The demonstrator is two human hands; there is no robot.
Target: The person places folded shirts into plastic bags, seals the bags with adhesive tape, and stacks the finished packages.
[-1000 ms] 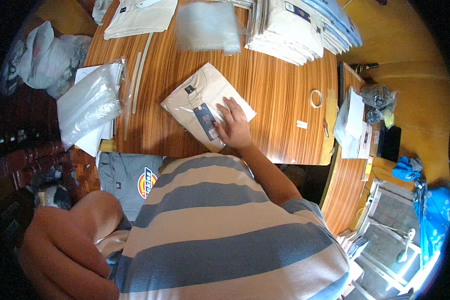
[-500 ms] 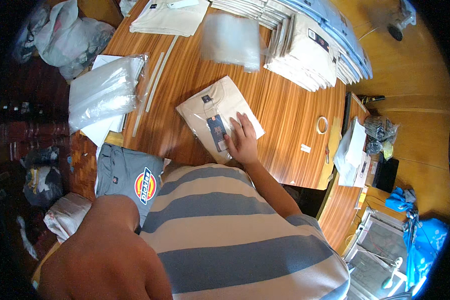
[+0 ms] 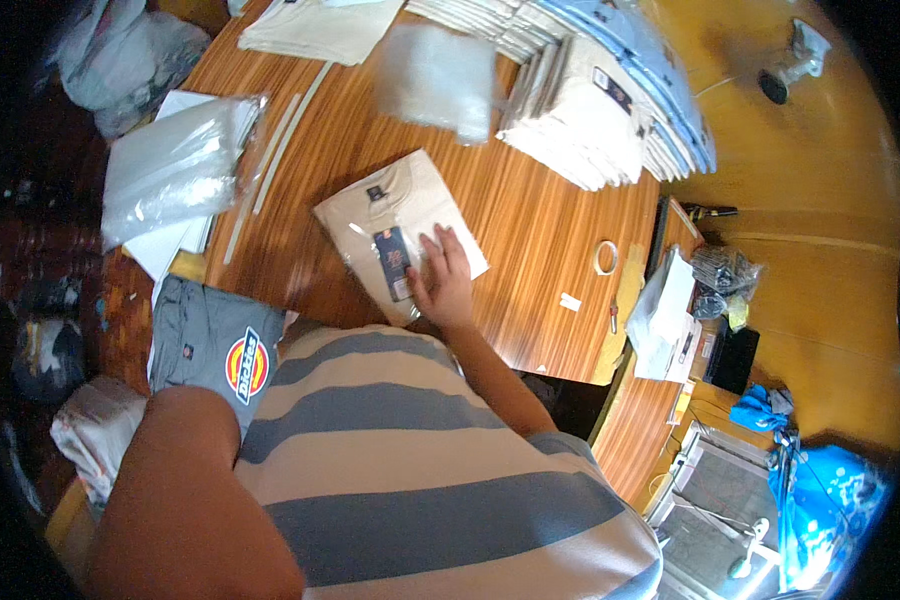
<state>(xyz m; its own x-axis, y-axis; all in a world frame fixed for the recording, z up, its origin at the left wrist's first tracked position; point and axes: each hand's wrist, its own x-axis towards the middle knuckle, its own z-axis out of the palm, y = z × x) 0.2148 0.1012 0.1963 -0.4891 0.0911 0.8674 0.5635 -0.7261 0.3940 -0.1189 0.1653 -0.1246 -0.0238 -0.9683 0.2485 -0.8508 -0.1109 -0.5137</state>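
A folded beige T-shirt lies at a slant on the wooden table, with glossy clear plastic showing along its near left side. On its front is a dark hang tag. My right hand rests flat on the shirt with fingers extended, the thumb beside the tag. Large and close at the lower left is my bent left arm; its hand is outside the picture. Beyond that arm lies a grey garment with a round red and yellow emblem.
Clear plastic bags lie over white sheets at the table's left edge. Another stack of bags sits farther back, beside piled folded shirts. A tape roll and a small red-handled tool lie toward the right edge.
The whole view has shifted, so the table and shirt appear farther left. My left arm has swung; more forearm shows. My right hand stays on the shirt.
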